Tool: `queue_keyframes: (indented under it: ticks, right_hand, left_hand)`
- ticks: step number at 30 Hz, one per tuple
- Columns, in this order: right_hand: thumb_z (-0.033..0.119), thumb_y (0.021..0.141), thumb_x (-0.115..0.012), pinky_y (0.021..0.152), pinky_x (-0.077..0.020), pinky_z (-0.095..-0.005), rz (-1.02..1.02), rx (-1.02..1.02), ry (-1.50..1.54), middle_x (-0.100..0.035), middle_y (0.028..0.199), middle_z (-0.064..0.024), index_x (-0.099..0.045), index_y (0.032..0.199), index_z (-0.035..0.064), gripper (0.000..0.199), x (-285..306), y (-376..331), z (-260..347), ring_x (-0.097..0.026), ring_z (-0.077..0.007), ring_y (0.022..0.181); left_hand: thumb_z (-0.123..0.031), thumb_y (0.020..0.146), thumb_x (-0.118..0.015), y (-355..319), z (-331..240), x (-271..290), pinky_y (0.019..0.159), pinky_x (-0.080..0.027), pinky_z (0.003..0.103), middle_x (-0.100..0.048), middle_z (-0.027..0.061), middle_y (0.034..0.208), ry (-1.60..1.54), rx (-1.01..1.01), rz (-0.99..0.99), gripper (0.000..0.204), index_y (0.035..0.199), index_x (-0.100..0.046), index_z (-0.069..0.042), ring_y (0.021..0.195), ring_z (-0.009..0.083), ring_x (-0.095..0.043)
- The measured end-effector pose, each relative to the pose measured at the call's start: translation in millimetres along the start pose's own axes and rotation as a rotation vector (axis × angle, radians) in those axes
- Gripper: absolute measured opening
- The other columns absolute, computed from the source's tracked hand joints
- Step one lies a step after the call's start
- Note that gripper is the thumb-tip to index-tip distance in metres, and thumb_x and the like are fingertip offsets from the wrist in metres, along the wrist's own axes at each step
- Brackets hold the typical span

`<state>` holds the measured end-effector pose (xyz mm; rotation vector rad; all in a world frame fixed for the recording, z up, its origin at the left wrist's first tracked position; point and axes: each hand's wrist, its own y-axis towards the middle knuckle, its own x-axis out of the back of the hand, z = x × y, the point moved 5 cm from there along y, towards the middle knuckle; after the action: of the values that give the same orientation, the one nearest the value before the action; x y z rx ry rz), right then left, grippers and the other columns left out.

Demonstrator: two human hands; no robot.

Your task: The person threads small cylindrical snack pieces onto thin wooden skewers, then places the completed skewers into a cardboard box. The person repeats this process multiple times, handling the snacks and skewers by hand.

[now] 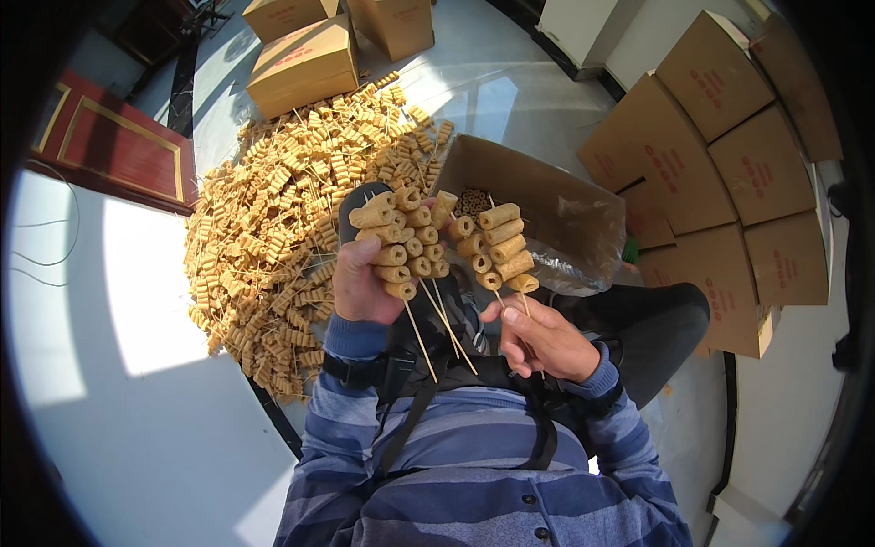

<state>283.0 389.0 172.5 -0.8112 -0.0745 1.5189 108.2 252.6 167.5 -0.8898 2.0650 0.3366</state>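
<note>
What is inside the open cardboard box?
In the open box, ends of hollow rolls show at the left, and clear plastic lies along the near side. The held skewers cover part of the inside.

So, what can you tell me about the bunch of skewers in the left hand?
The bunch of skewers is made of short, golden-brown rolls, hollow at their ends and threaded crosswise in stacked rows on thin, pale sticks that look wooden. The left hand grips it, thumb against its left side. Bare stick ends slant down toward the lap. Overlap hides the exact count.
</note>
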Motion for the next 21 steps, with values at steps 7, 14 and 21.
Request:
queue_keyframes:
  ticks: [7,14,21]
  right_hand:
    - [0.031,0.112,-0.033,0.044,-0.0364,-0.0250,0.001,0.066,0.129,-0.042,0.056,-0.0015,-0.050,0.119,0.0016,0.035,4,-3,0,-0.038,-0.0110,0.043]
    - [0.032,0.112,-0.032,0.043,-0.0372,-0.0255,-0.064,0.057,0.115,-0.043,0.052,-0.0033,-0.052,0.116,0.0031,0.035,13,-6,-5,-0.039,-0.0120,0.039]
    - [0.034,0.111,-0.035,0.046,-0.0393,-0.0247,-0.032,0.048,0.139,-0.045,0.055,-0.0016,-0.053,0.117,0.0011,0.037,12,5,-8,-0.042,-0.0108,0.043]
  left_hand:
    - [-0.035,0.089,-0.059,-5,6,21,0.100,-0.052,0.048,-0.058,0.0227,0.132,-0.047,-0.029,-0.035,0.069,0.143,-0.043,0.004,0.118,0.0349,-0.061]
    - [-0.036,0.093,-0.056,-35,-68,45,0.087,-0.056,0.039,-0.063,0.0184,0.117,0.334,0.111,-0.162,0.060,0.139,-0.044,0.002,0.104,0.0287,-0.066]
    - [-0.033,0.090,-0.066,-94,-17,26,0.096,-0.049,0.041,-0.056,0.0231,0.122,1.299,0.912,0.466,0.067,0.141,-0.035,-0.001,0.111,0.0317,-0.061]
